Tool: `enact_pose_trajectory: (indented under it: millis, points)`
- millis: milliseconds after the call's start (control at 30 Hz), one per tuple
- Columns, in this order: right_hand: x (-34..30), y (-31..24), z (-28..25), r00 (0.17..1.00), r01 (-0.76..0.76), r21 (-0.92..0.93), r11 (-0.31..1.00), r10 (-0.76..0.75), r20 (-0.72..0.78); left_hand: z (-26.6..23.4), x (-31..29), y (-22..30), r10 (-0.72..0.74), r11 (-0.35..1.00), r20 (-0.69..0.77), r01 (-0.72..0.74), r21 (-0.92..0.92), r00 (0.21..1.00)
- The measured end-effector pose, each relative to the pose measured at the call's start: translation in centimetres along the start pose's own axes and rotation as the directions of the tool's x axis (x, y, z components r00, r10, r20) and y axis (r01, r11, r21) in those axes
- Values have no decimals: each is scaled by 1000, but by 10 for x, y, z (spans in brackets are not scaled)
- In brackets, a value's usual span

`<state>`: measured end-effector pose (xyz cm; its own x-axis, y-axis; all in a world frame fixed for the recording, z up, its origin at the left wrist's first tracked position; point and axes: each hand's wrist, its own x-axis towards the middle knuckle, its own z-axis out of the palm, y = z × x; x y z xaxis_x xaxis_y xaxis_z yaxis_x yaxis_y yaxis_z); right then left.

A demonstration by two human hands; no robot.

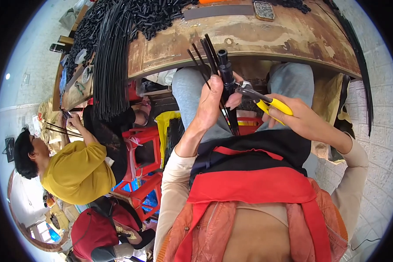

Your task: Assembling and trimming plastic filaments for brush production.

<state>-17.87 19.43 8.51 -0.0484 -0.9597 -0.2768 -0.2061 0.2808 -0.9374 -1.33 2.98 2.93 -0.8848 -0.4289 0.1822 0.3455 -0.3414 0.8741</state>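
My left hand [210,102] is closed around several thin black rods [208,51] and a thicker black tubular piece [225,69], all held upright above my lap. The rods' lower ends gather in a bunch near my apron. My right hand [294,114] grips yellow-handled pliers [282,106]. The metal jaws of the pliers meet the side of the tubular piece, close to my left fingers; what exactly lies between the jaws cannot be made out.
A worn wooden table [249,37] stands ahead, with a heap of short black tubes [150,19], a long bundle of black rods [111,65] over its edge and a small tin [264,11]. Red stools [146,150] are at left, near a co-worker in a yellow top [76,172].
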Motion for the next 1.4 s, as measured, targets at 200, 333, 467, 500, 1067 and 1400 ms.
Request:
enact_pose_trajectory:
  millis: [200,333,467,500,1067,1400]
  points:
    - [-2,-16,-12,997,-3,-139,990,14,75,-2,1,-1,-28,999,15,28,-15,999]
    - [-3,-31,-18,994,-22,-197,980,42,98,-2,0,-1,-33,999,21,33,-10,999]
    - [-3,-47,-23,961,-197,-207,958,231,154,4,2,-1,-39,999,-23,38,-30,999]
    - [-2,-48,-24,938,-253,-149,956,280,205,5,1,-1,-41,999,-24,40,-27,999]
    - [-10,-38,-19,996,-32,-231,972,51,79,-2,7,2,-22,1000,-10,22,7,1000]
    - [11,-41,-37,997,33,-473,881,4,77,5,10,-10,15,1000,-167,-17,-11,986]
